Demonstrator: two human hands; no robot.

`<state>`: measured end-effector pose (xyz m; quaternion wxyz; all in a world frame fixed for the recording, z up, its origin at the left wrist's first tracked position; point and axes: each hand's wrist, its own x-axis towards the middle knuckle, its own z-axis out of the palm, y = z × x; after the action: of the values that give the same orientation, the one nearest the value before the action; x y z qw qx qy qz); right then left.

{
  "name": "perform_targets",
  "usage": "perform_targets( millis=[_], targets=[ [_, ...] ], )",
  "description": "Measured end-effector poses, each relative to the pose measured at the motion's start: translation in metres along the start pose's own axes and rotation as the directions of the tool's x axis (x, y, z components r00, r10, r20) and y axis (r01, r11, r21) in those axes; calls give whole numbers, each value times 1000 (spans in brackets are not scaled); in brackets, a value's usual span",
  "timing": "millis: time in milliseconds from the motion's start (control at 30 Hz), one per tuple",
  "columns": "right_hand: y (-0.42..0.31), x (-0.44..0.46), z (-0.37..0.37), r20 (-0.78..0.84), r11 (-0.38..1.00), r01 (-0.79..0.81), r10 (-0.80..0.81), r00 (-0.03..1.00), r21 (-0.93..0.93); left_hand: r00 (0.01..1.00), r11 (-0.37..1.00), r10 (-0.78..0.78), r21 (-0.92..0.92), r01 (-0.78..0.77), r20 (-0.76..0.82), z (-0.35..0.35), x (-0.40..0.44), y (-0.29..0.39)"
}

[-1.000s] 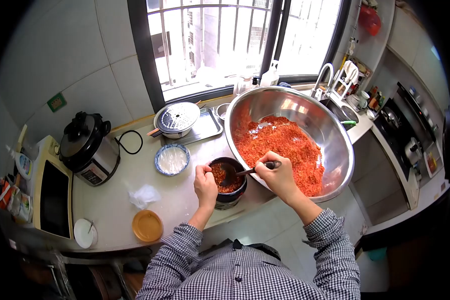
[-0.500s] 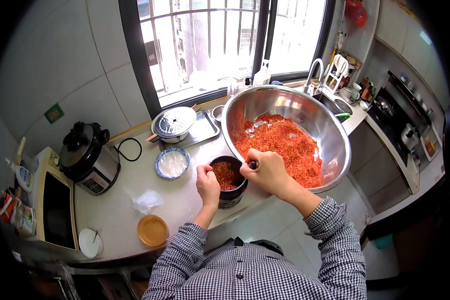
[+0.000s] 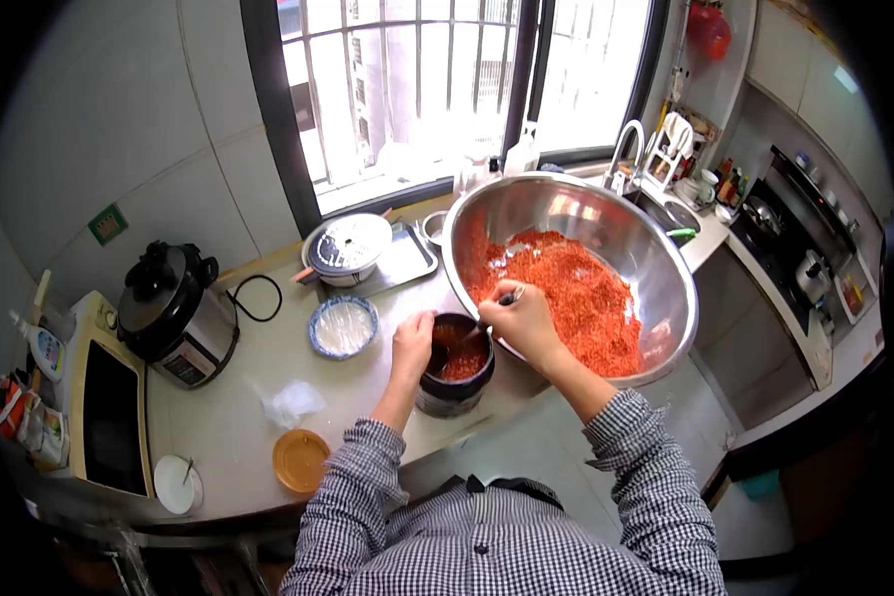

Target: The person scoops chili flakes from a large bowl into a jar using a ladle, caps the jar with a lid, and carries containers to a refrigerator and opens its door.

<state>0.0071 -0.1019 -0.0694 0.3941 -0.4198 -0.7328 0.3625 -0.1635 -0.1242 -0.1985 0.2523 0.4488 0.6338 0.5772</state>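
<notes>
A dark glazed jar [image 3: 453,401], partly filled with chopped red chilli [image 3: 464,368], stands at the counter's front edge. My left hand [image 3: 413,343] is closed on the left side of its rim. In my right hand [image 3: 522,323], above the right of the opening, is the handle of a spoon [image 3: 474,333] that slants down into the jar; its lower end is hidden. Just beyond the jar is a wide steel basin [image 3: 670,263], with a heap of chopped red chilli [image 3: 576,298] inside. Part of its rim lies close behind my right hand.
Left of the jar are a blue-rimmed bowl [image 3: 343,326] under plastic film, a crumpled plastic bag [image 3: 294,402] and an orange-brown lid [image 3: 301,461]. A lidded pot [image 3: 350,248] sits on a metal tray [image 3: 412,260]. Farther left stand a pressure cooker [image 3: 179,323] and a microwave [image 3: 111,407].
My right hand has shifted slightly left and down, and the spoon now reaches into the jar's left side. The jar sits slightly lower in view. My left hand has tipped more upright.
</notes>
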Motion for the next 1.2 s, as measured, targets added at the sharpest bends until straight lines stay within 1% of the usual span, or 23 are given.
perform_targets(
  millis=[67, 167, 200, 267, 300, 333, 367, 433, 467, 533, 567, 600, 633, 667, 767, 800, 900, 933, 1033, 1067, 1100, 1167, 1200],
  targets=[
    [20, 1, -1, -1, 997, -60, 60, 998, 51, 1000, 1000, -5, 18, 5, -17, 2, -4, -2],
    [4, -13, -11, 67, 992, -95, 90, 994, 78, 999, 999, -47, 5, 47, 4, 3, 2, -13],
    [2, -16, -10, 45, 995, -58, 55, 997, 83, 999, 999, -31, 7, 31, -21, 2, 2, -15],
    [-8, -23, -15, -23, 1000, -4, 4, 1000, -18, 998, 1000, -13, 8, 13, -67, 5, -3, -21],
    [-14, -26, -17, -51, 997, 18, -22, 998, -74, 993, 999, -46, -26, 44, -108, 7, -7, -19],
    [-13, -28, -16, -77, 998, 39, -44, 996, -58, 986, 995, -83, -58, 75, -145, 8, -12, -17],
    [-15, -31, -17, -78, 998, 18, -23, 997, -59, 977, 990, -120, -90, 105, -179, 10, -18, -16],
    [-20, -36, -18, -80, 998, -19, 14, 997, -64, 950, 991, -127, -86, 106, -287, 12, -37, 9],
    [-18, -36, -17, -80, 986, 104, -116, 990, -134, 931, 991, -131, -84, 108, -341, 12, -41, 16],
    [-11, -39, -13, -52, 903, 337, -362, 931, -266, 936, 984, -175, -72, 160, -307, 8, -40, 8],
    [-9, -38, -7, -73, 917, 393, -397, 915, -68, 937, 981, -196, -65, 185, -288, 6, -39, 4],
    [-8, -36, 4, -103, 889, 438, -427, 898, 130, 964, 992, -128, -16, 127, -234, 2, -33, 2],
    [-12, -36, 12, -141, 823, 469, -448, 883, 321, 983, 997, -62, 30, 68, -174, -3, -25, 2],
    [-18, -41, 13, -44, 821, 247, -263, 964, 514, 994, 997, 1, 70, 7, -111, -6, -18, 0],
    [2, -37, 26, -65, 716, 155, -151, 986, 680, 988, 967, -69, -236, 100, 136, -3, -4, -17],
    [8, -36, 36, -153, 714, 211, -145, 977, 667, 993, 982, -66, -171, 83, 99, -3, -5, -13],
    [19, -36, 41, -233, 752, 221, -93, 968, 620, 993, 994, -96, -39, 98, 64, -4, -9, -6],
    [21, -34, 40, -245, 727, 204, -51, 968, 656, 994, 994, -95, -50, 98, 59, -5, -11, -8],
    [13, -35, 41, -185, 785, 238, -159, 970, 572, 997, 992, -80, -98, 81, 17, 0, -11, -11],
    [5, -36, 40, -140, 787, 210, -157, 978, 580, 997, 990, -82, -114, 81, -8, 2, -12, -14],
    [-1, -37, 39, -175, 780, 228, -153, 972, 583, 996, 989, -83, -126, 79, -32, 2, -13, -13],
    [-6, -37, 33, -243, 768, 263, -143, 959, 584, 988, 995, -79, -76, 70, -136, 3, -21, -12],
    [-7, -36, 29, -278, 728, 305, -162, 947, 614, 979, 996, -83, -55, 74, -184, 4, -26, -9]
  ],
)
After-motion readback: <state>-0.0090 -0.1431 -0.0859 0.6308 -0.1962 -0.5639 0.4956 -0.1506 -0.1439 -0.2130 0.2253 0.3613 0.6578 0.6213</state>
